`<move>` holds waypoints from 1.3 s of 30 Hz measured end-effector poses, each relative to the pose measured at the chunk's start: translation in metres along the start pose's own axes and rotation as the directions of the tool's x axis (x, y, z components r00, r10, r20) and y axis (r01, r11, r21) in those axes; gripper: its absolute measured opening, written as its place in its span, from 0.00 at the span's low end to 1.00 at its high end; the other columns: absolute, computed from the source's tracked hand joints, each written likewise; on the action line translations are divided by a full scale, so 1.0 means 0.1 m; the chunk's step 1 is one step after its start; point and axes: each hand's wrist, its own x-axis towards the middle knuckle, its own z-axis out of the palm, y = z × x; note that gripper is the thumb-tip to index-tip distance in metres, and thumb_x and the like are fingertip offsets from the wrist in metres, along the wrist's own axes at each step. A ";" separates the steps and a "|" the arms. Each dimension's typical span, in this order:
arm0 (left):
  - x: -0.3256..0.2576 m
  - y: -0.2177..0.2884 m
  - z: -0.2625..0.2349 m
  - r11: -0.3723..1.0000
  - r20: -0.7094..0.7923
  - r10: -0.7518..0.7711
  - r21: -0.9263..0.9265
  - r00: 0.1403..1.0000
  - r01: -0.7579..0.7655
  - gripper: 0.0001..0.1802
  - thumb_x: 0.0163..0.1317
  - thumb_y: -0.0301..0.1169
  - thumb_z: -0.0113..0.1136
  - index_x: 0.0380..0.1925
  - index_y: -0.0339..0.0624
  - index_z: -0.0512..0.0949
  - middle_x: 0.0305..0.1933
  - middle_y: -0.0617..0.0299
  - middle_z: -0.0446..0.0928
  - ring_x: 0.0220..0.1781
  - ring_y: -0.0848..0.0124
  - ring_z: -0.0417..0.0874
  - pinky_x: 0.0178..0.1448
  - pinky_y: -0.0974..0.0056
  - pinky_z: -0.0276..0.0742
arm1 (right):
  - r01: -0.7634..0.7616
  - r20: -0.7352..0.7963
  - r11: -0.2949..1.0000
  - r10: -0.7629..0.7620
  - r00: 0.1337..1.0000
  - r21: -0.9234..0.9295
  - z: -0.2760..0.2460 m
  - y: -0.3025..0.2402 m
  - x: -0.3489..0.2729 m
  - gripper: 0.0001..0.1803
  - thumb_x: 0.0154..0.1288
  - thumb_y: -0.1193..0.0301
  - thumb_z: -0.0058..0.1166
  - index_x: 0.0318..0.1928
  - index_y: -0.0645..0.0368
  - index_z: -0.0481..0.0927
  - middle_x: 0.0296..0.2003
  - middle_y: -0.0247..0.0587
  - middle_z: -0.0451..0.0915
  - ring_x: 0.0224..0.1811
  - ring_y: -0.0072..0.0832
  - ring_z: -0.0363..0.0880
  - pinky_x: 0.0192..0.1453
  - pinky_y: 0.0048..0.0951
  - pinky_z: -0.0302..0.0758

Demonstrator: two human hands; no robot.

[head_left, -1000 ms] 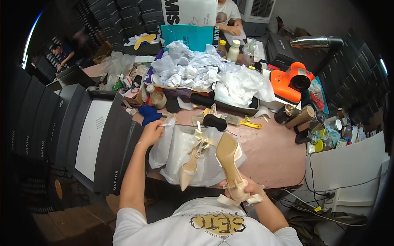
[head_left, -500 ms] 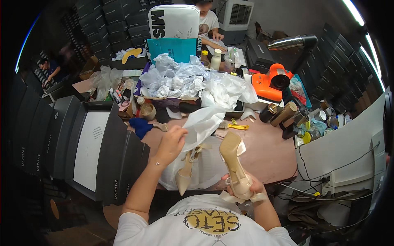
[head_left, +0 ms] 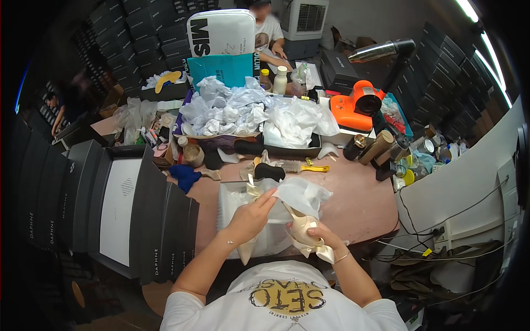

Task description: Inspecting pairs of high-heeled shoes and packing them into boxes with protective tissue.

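My right hand (head_left: 323,234) is closed around a cream heeled shoe (head_left: 302,225) with a satin bow, above the front right of a white tissue-lined tray (head_left: 225,204). At the tray's middle, my left hand (head_left: 255,214) has its fingers close together at the edge of a sheet of white tissue paper (head_left: 306,194); its thumb is hidden. The paper spreads from those fingertips across the tray's far right, behind the held shoe. Beneath my left hand lies the matching shoe, mostly covered, its pointed toe (head_left: 247,252) and bow (head_left: 253,188) showing.
Beyond the tray are a black pad (head_left: 269,171), a yellow-handled brush (head_left: 314,167) and a box heaped with crumpled paper (head_left: 223,110). An orange machine (head_left: 353,110) and spray cans (head_left: 375,148) stand at right. Dark shoe boxes (head_left: 141,220) line the left. Another person (head_left: 270,33) sits at the back.
My left hand has brought the tissue paper down onto the tray, over toward the right. My right hand has turned the shoe from sole-up and moved it in over the tray.
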 end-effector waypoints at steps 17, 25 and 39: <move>-0.01 0.84 0.74 0.798 -0.147 0.469 -0.350 0.871 -0.490 0.23 0.53 0.24 0.54 0.51 0.38 0.73 0.67 0.57 0.66 0.35 0.68 0.84 0.30 0.69 0.81 | 0.097 -0.410 0.743 -0.468 0.782 -0.663 -0.45 0.43 0.16 0.23 0.64 0.64 0.48 0.56 0.63 0.70 0.52 0.52 0.75 0.48 0.41 0.78 0.53 0.37 0.76; -0.13 0.70 0.89 0.815 0.101 0.288 -0.549 0.952 -0.188 0.33 0.57 0.26 0.55 0.64 0.34 0.59 0.68 0.48 0.62 0.51 0.61 0.80 0.50 0.63 0.79 | -0.398 -0.181 -0.143 -0.719 0.671 -0.906 -1.76 0.73 -0.36 0.23 0.64 0.63 0.47 0.55 0.64 0.71 0.50 0.56 0.75 0.47 0.47 0.78 0.53 0.41 0.75; -0.59 -0.65 0.45 0.656 0.543 -0.371 -0.421 0.754 0.626 0.16 0.62 0.35 0.56 0.44 0.35 0.78 0.31 0.52 0.80 0.30 0.70 0.79 0.39 0.65 0.74 | 0.370 0.484 -0.509 -0.107 0.869 -0.777 0.46 -0.58 0.37 0.38 0.53 0.67 0.63 0.65 0.58 0.64 0.61 0.57 0.65 0.62 0.48 0.67 0.64 0.50 0.63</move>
